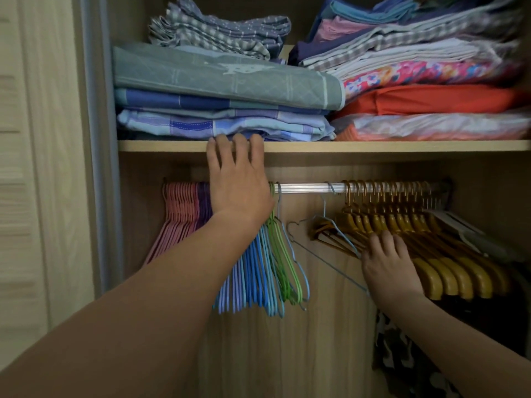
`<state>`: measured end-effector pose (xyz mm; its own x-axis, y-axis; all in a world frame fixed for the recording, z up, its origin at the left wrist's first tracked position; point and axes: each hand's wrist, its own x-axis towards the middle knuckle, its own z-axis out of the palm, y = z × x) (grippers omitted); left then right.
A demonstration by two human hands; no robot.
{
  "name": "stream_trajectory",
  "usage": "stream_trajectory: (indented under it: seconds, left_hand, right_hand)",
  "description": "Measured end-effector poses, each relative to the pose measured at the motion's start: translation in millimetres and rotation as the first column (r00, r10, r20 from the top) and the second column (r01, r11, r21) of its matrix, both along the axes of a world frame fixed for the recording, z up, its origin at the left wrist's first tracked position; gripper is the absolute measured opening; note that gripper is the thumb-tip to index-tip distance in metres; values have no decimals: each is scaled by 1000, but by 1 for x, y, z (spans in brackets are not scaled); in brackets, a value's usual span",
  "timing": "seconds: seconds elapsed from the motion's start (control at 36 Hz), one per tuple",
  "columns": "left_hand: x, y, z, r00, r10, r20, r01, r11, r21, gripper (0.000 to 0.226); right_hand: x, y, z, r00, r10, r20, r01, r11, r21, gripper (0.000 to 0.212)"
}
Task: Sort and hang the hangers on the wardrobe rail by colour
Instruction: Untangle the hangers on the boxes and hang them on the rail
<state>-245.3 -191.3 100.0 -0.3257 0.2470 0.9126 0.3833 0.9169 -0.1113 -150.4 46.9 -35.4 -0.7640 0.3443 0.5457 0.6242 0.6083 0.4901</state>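
Note:
A metal wardrobe rail (304, 187) runs under a shelf. From the left it carries pink hangers (178, 214), a few purple hangers (203, 202), blue hangers (253, 277), green hangers (283, 262), one light-blue wire hanger (330, 225) hanging alone and tilted, and a row of yellow-brown wooden hangers (431, 254). My left hand (235, 179) reaches up, its fingertips hooked over the shelf's front edge (373, 145). My right hand (385, 262) rests with curled fingers on the left end of the wooden hangers, beside the light-blue wire hanger's lower bar; whether it holds one is hidden.
Folded bedding and clothes (224, 90) are stacked on the shelf above. A sliding door frame (100, 139) stands at the left. Patterned dark fabric (402, 354) hangs below the wooden hangers. A bare stretch of rail lies between the green and wooden hangers.

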Motion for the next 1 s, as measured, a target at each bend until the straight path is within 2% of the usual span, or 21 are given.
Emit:
stream_trajectory:
  seconds: [0.19,0.28,0.36,0.44,0.53,0.61,0.67,0.75,0.89,1.0]
  left_hand:
    - [-3,-1,-2,999,-21,-25,21,1000,21,87]
    - [-1,-1,-2,999,-28,-21,28,999,20,86]
    - [0,0,-3,1000,-29,-9,29,999,27,85]
    - [0,0,-4,1000,-28,-14,28,999,31,83]
    - [0,0,-4,1000,-27,-15,28,999,34,85]
    - [0,1,-4,999,-34,-14,35,999,35,90]
    - [0,1,-5,999,-46,-16,46,998,43,91]
    - [2,3,-6,999,-43,4,43,999,31,92]
    - [-11,-1,-7,1000,0,-19,0,1000,-24,96]
    - [-18,-2,-7,999,4,-36,-5,999,-38,97]
  right_hand:
    - [-2,0,1,998,-54,-6,54,998,-32,51]
    - [0,-5,-2,999,6,-44,-8,999,-47,47]
    - [0,-11,-4,974,124,-189,-147,982,-119,34]
    - [-1,-15,-12,879,232,-417,-330,926,-181,16]
    - [-2,-20,-11,746,227,-626,-494,819,-291,17]
    - [0,-29,8,590,200,-782,-721,565,-400,18]
    - [-5,-34,20,525,167,-834,-787,469,-401,23]
    - [-19,-33,36,527,156,-835,-782,473,-405,28]
    - [-47,-24,48,620,124,-775,-721,479,-501,32]
    - [-55,-19,28,679,54,-732,-686,402,-606,28]
